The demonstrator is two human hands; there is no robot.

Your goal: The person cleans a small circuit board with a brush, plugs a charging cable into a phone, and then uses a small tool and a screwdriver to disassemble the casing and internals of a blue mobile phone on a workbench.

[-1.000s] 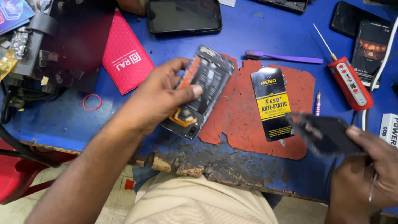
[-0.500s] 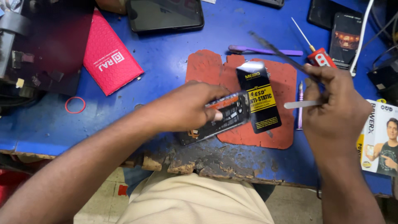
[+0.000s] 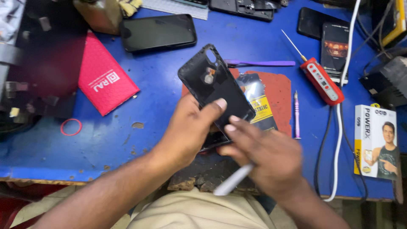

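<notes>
1 phone back cover (image 3: 214, 87) clamped in L hand (image 3: 188, 131) grip; R hand (image 3: 269, 154) grips 1 white tool (image 3: 233, 180).

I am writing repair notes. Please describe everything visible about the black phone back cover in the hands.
The black back cover looks like matte plastic, with a camera cutout near its top corner and a round part below it. It is tilted, lifted above the red mat. The left hand grips its lower part; the right hand touches its lower edge.

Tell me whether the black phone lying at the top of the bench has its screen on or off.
Off. The black phone lies flat on the blue bench with a uniformly dark, glossy screen showing only faint reflections, no lit display.
</notes>
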